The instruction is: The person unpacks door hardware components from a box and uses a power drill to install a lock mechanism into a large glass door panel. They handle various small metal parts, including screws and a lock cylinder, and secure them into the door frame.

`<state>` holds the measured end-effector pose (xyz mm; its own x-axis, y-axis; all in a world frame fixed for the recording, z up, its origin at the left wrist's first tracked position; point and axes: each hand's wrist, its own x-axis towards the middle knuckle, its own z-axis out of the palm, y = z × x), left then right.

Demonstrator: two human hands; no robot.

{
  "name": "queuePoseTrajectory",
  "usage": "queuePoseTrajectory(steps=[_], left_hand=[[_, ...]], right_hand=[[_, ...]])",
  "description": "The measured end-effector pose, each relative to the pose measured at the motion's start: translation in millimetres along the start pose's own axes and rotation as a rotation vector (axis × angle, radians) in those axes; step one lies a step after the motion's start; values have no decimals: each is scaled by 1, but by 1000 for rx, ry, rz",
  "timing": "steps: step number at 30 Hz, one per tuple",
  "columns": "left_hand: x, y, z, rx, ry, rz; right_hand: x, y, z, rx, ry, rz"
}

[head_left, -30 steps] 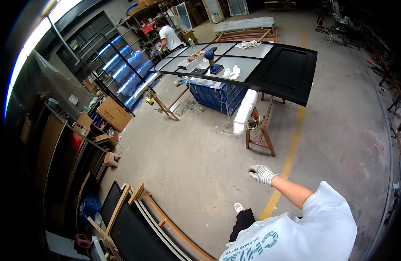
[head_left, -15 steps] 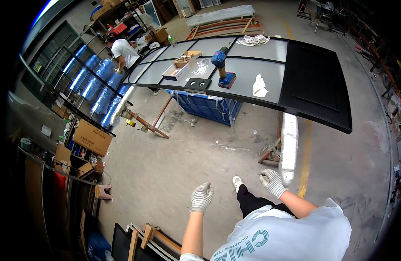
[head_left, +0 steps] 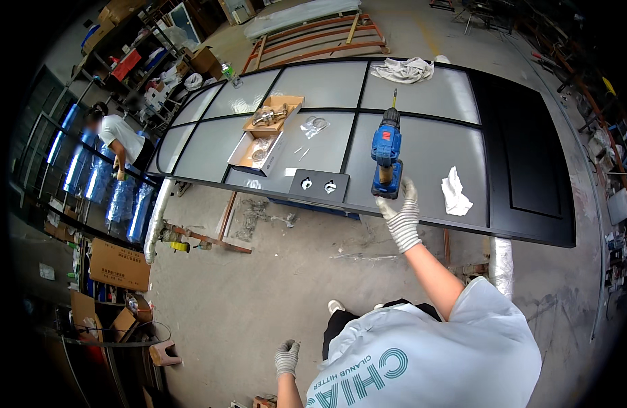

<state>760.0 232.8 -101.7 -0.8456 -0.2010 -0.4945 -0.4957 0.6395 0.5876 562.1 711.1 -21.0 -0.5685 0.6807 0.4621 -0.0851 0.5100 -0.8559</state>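
A blue cordless drill (head_left: pixel 387 144) with a long bit stands on its battery on a large black-framed panel (head_left: pixel 422 136) with grey panes. My right hand (head_left: pixel 402 216), in a striped pale glove, is at the drill's battery base. Its thumb and fingers are spread on either side of the base, and I cannot tell whether they touch it. Low in the view, my left hand (head_left: pixel 286 358) hangs beside my body, its gloved fingers loosely bent and nothing visible in them. A black plate (head_left: pixel 318 185) with two cut-outs lies left of the drill, at the panel's near edge.
Open cardboard boxes (head_left: pixel 256 151) with metal hardware, a crumpled white tissue (head_left: pixel 455 193) and a cloth (head_left: pixel 402 70) rest on the panel. A wrapped trestle beam (head_left: pixel 502 265) supports its right end. A co-worker (head_left: pixel 120 139) bends at the far left near blue-wrapped rolls (head_left: pixel 99 180).
I am closer to the panel. My right hand has moved forward and up from beside my body to the drill's base. My left hand has dropped lower and nearer my body.
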Motion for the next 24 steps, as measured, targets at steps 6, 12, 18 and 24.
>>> queuePoseTrajectory(steps=[6, 12, 18, 24], left_hand=[[207, 231, -13, 113, -110, 540], [358, 462, 16, 467, -125, 1075], [386, 564, 59, 1079, -253, 1075], [399, 570, 63, 995, -436, 1037]], right_hand=[[54, 18, 73, 261, 90, 309], [73, 23, 84, 148, 279, 378], [72, -40, 49, -3, 282, 492], [50, -136, 40, 218, 144, 716]])
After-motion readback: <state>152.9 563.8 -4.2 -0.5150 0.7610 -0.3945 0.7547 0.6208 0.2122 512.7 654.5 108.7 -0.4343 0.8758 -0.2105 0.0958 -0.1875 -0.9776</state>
